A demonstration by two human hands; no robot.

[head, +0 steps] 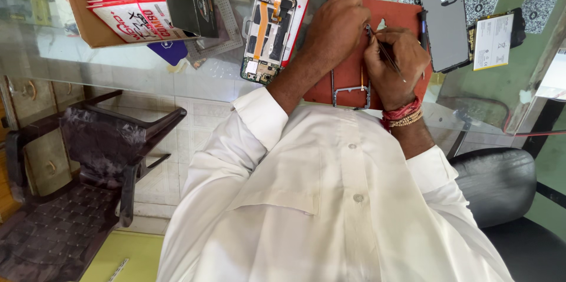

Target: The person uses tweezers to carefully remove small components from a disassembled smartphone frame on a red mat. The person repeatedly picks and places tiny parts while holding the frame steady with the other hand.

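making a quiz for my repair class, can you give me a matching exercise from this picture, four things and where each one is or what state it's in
Things:
1. opened phone
2. grey back cover
3. tweezers
4. cardboard box

Places or states:
A. held in the right hand, tips near the left hand
B. far left of the glass table, holding red and white packets
C. lying just left of the left hand, with its insides showing
D. lying to the right of the red mat, camera cutouts at its far end

Pairs: 1-C, 2-D, 3-A, 4-B
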